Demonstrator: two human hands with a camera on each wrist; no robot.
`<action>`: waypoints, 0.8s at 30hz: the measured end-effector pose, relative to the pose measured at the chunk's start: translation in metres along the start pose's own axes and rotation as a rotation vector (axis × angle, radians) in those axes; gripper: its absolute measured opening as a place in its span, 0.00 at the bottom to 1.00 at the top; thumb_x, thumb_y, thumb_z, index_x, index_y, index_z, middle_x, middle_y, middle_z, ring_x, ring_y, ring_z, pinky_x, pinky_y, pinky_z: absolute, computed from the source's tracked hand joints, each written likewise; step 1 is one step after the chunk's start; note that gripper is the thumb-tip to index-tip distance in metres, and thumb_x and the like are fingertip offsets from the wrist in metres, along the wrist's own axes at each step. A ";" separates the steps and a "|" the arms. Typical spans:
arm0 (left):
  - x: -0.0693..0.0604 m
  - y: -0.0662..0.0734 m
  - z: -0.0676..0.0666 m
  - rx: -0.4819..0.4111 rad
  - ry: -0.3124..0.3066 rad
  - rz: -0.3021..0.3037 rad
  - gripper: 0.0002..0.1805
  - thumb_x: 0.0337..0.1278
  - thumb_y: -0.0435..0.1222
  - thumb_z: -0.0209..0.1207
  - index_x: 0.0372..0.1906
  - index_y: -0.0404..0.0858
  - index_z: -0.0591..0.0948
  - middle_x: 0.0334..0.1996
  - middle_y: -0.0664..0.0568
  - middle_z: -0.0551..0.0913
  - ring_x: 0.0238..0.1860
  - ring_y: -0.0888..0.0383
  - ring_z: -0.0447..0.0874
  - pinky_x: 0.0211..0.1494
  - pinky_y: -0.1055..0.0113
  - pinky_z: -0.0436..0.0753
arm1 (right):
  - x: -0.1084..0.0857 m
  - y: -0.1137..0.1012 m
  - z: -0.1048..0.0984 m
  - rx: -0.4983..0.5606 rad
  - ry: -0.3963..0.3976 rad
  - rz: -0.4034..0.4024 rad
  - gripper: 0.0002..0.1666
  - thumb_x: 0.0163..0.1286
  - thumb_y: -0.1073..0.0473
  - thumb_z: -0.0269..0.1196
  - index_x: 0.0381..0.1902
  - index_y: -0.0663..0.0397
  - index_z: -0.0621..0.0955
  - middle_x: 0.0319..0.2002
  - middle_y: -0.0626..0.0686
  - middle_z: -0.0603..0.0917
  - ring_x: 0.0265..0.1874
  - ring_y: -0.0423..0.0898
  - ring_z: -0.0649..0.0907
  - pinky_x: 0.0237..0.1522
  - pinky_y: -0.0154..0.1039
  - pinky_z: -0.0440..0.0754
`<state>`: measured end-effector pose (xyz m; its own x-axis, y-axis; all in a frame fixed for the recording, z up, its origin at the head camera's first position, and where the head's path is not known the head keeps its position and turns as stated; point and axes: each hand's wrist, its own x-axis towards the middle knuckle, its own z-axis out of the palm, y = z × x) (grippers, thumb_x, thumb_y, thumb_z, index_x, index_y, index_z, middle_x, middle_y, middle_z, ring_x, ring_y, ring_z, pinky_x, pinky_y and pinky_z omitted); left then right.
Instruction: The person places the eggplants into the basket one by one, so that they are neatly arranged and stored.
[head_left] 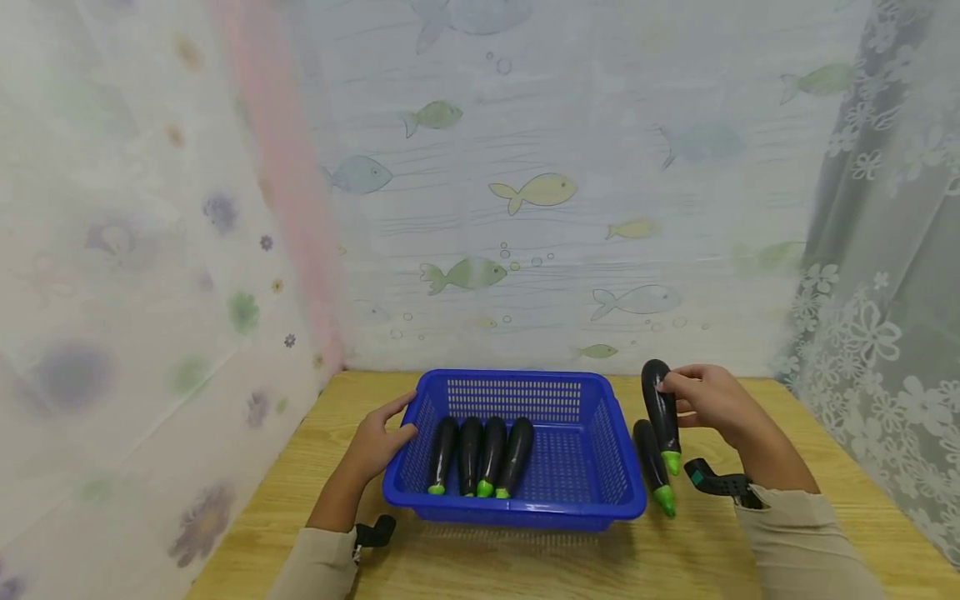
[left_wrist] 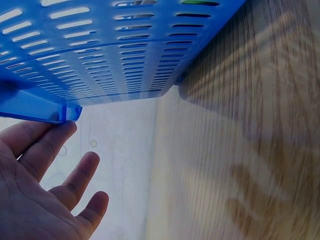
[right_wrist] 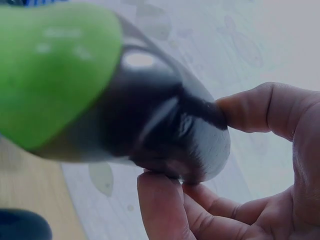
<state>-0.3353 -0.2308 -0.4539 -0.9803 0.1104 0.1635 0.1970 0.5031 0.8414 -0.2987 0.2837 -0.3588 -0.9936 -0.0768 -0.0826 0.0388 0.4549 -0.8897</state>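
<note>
My right hand pinches a dark, glossy eggplant between thumb and fingers, green stem end down, to the right of the basket. In the right wrist view that eggplant fills much of the picture, its green cap closest to the camera. Partly behind it, another eggplant lies beside the basket's right wall. My left hand rests on the left rim of the blue plastic basket, fingers mostly straight; the left wrist view shows fingertips touching beneath the rim. Several eggplants lie side by side in the basket's left half.
Everything stands on a wood-grain table. A fish-patterned sheet hangs behind its far edge, a flowered sheet on the left and a lace curtain on the right. Each wrist wears a black camera mount.
</note>
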 end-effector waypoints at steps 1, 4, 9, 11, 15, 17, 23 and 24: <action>0.000 0.000 0.000 -0.001 -0.001 -0.004 0.35 0.64 0.40 0.61 0.77 0.51 0.72 0.75 0.40 0.70 0.74 0.33 0.68 0.68 0.36 0.75 | 0.002 -0.001 0.002 0.002 -0.006 -0.005 0.38 0.77 0.51 0.54 0.73 0.74 0.65 0.62 0.68 0.78 0.47 0.49 0.87 0.49 0.47 0.89; 0.000 0.000 0.000 -0.003 -0.005 -0.008 0.35 0.64 0.40 0.61 0.77 0.52 0.71 0.76 0.39 0.69 0.74 0.32 0.68 0.67 0.36 0.77 | 0.007 -0.006 0.007 0.005 -0.010 -0.007 0.38 0.77 0.50 0.54 0.72 0.75 0.66 0.61 0.69 0.79 0.47 0.49 0.87 0.48 0.48 0.90; 0.001 -0.001 0.000 -0.010 -0.009 -0.007 0.35 0.65 0.39 0.61 0.77 0.52 0.71 0.76 0.39 0.68 0.73 0.31 0.70 0.66 0.37 0.78 | 0.014 -0.013 0.015 0.006 -0.016 0.007 0.39 0.76 0.50 0.56 0.72 0.76 0.66 0.60 0.70 0.79 0.48 0.51 0.88 0.48 0.48 0.90; 0.001 -0.002 0.000 -0.011 -0.009 -0.008 0.35 0.65 0.39 0.61 0.77 0.52 0.71 0.76 0.40 0.68 0.72 0.32 0.70 0.66 0.38 0.78 | 0.017 -0.016 0.019 -0.005 -0.022 0.009 0.39 0.76 0.50 0.57 0.72 0.76 0.66 0.61 0.71 0.79 0.49 0.53 0.88 0.48 0.48 0.90; 0.000 -0.001 0.000 -0.015 -0.008 0.000 0.35 0.64 0.39 0.61 0.77 0.52 0.71 0.76 0.41 0.68 0.73 0.33 0.70 0.67 0.38 0.78 | 0.023 -0.021 0.026 -0.017 -0.025 0.018 0.41 0.74 0.49 0.60 0.72 0.76 0.66 0.62 0.73 0.78 0.51 0.59 0.88 0.49 0.51 0.89; 0.000 0.000 0.000 -0.014 -0.007 0.010 0.35 0.64 0.39 0.61 0.77 0.51 0.71 0.76 0.40 0.68 0.73 0.33 0.69 0.66 0.39 0.78 | 0.024 -0.024 0.030 -0.023 -0.029 0.018 0.42 0.74 0.50 0.61 0.72 0.76 0.64 0.61 0.74 0.78 0.52 0.61 0.88 0.48 0.51 0.89; 0.000 -0.001 0.000 -0.014 -0.009 0.014 0.35 0.65 0.39 0.60 0.78 0.49 0.70 0.76 0.39 0.68 0.73 0.32 0.69 0.63 0.40 0.81 | 0.029 -0.031 0.039 -0.023 -0.053 0.030 0.45 0.71 0.49 0.65 0.73 0.75 0.63 0.57 0.72 0.81 0.50 0.60 0.88 0.47 0.50 0.90; 0.000 -0.001 0.000 -0.016 -0.007 0.009 0.35 0.65 0.39 0.61 0.77 0.50 0.70 0.76 0.39 0.68 0.74 0.32 0.68 0.64 0.40 0.80 | 0.030 -0.031 0.041 -0.022 -0.059 0.032 0.46 0.71 0.48 0.65 0.73 0.75 0.64 0.56 0.72 0.81 0.50 0.59 0.88 0.47 0.51 0.90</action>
<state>-0.3352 -0.2317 -0.4547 -0.9784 0.1210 0.1676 0.2057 0.4887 0.8478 -0.3255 0.2308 -0.3520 -0.9839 -0.1140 -0.1374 0.0671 0.4771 -0.8763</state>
